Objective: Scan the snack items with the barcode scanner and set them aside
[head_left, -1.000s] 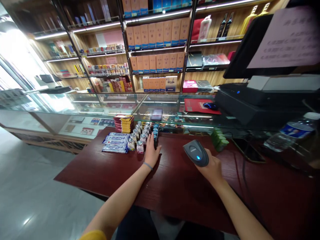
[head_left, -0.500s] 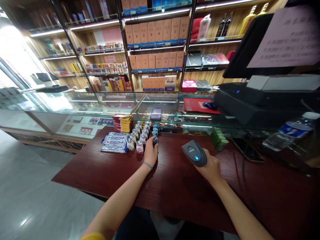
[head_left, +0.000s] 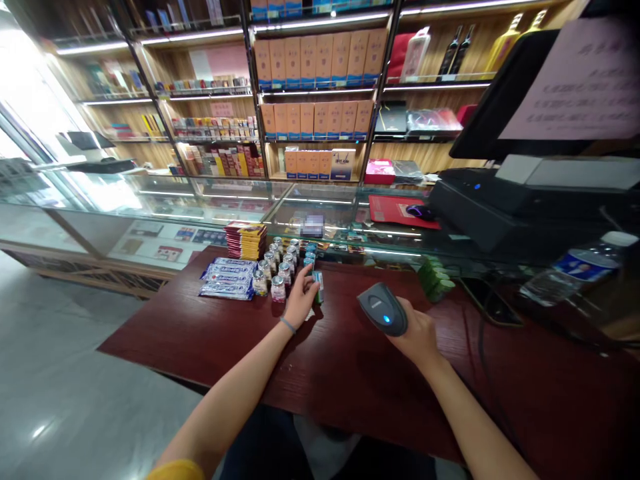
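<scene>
My left hand (head_left: 300, 298) is closed on a small box (head_left: 319, 285) with a pale blue top and a green lower side. Behind it stands a row of small blue packs (head_left: 310, 253). Small jars with silver lids (head_left: 279, 289) stand in rows to the left of this hand. My right hand (head_left: 417, 333) grips a dark grey barcode scanner (head_left: 383, 310), its blue light lit, held above the table. The scanner's handle is mostly hidden by my fingers and its own head.
Blue-and-white sachets (head_left: 227, 279) and a red-and-yellow stack of packets (head_left: 246, 240) lie at the left of the brown table (head_left: 200, 347). To the right are green cylinders (head_left: 435, 279), a phone (head_left: 490, 301), a water bottle (head_left: 575, 270) and a cable. A glass counter (head_left: 340, 207) runs behind.
My left hand has drawn slightly back from the row of blue packs, with the small box now visible in its fingers. The scanner has shifted a little left in view.
</scene>
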`<state>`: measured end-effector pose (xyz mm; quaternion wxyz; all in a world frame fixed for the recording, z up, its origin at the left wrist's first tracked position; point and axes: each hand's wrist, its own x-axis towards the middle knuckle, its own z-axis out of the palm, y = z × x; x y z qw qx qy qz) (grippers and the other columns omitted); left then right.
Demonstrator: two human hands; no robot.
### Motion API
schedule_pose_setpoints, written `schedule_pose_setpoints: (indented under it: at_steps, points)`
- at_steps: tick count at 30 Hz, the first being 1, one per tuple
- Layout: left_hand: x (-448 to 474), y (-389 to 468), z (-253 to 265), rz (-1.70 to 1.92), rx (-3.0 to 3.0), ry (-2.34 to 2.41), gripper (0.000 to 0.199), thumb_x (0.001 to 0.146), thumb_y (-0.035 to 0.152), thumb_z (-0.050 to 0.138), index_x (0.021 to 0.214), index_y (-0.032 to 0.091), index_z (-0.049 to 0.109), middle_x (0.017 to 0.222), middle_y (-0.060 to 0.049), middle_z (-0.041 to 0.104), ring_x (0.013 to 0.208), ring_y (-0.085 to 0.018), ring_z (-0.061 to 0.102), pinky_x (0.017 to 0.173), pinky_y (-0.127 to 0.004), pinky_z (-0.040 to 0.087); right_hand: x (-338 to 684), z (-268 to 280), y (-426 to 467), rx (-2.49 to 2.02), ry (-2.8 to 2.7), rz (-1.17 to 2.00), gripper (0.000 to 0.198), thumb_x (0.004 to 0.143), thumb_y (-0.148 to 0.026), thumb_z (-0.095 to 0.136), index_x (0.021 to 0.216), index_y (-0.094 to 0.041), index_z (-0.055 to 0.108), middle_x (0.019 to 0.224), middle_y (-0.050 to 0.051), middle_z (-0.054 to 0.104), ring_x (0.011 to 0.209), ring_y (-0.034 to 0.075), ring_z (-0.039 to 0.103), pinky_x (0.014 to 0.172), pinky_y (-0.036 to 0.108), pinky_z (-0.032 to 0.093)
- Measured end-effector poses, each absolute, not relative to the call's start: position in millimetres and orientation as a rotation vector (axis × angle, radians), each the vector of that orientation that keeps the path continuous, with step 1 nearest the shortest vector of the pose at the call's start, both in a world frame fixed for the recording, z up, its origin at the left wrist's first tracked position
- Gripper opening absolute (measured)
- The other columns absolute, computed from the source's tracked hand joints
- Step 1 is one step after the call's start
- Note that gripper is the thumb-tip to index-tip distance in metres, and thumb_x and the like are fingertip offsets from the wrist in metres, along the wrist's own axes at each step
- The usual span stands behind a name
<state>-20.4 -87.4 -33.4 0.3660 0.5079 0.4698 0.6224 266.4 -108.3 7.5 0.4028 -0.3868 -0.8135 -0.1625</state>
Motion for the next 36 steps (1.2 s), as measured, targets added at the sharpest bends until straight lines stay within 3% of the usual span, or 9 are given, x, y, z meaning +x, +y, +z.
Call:
schedule_pose_setpoints:
  at_steps: [7,14,20,29,36]
  points:
    - [-19,-90,-24,1.485,0.902,0.897,0.050,0.081,0.046,0.076,0.121,0.018,0.063,0.118,-0.011,0.071,0.099,-0.020,0.065,0.085,-0.030,0.050,263,16,-116,-0.899,-2.340,-0.183,0.050,0.071,-0.021,0.055,0.121,-0.019,0.051,0.078,0.004,0.075,0.062,0.024,0.073,0.056,0.029,0.049]
    - [-22,-89,-23,1.501,0.796,0.842,0.049,0.079,0.043,0.079,0.120,0.019,0.064,0.125,-0.011,0.068,0.091,-0.017,0.063,0.070,-0.026,0.051,252,16,-122,-0.869,-2.494,0.000,0.058,0.072,-0.021,0.059,0.128,-0.021,0.045,0.090,0.003,0.078,0.068,0.023,0.075,0.061,0.029,0.047]
    - [-25,-84,-30,1.465,0.794,0.875,0.049,0.079,0.044,0.079,0.119,0.020,0.064,0.125,-0.014,0.068,0.096,-0.020,0.066,0.070,-0.026,0.051,252,18,-121,-0.892,-2.571,0.042,0.032,0.072,-0.024,0.063,0.102,-0.023,0.052,0.073,0.000,0.073,0.063,0.024,0.073,0.056,0.029,0.039]
    - [-22,-88,-22,1.513,0.778,0.829,0.048,0.079,0.040,0.080,0.119,0.019,0.064,0.119,-0.009,0.071,0.089,-0.014,0.064,0.071,-0.023,0.050,255,16,-121,-0.880,-2.500,-0.036,0.049,0.069,-0.020,0.057,0.118,-0.022,0.050,0.078,0.001,0.075,0.064,0.024,0.073,0.058,0.029,0.043]
    - [-22,-88,-24,1.513,0.824,0.882,0.057,0.070,0.031,0.087,0.120,0.021,0.064,0.109,-0.005,0.070,0.093,-0.015,0.065,0.083,-0.026,0.051,262,15,-115,-0.933,-2.364,-0.138,0.046,0.069,-0.021,0.057,0.115,-0.019,0.053,0.075,0.003,0.074,0.062,0.023,0.073,0.056,0.028,0.047]
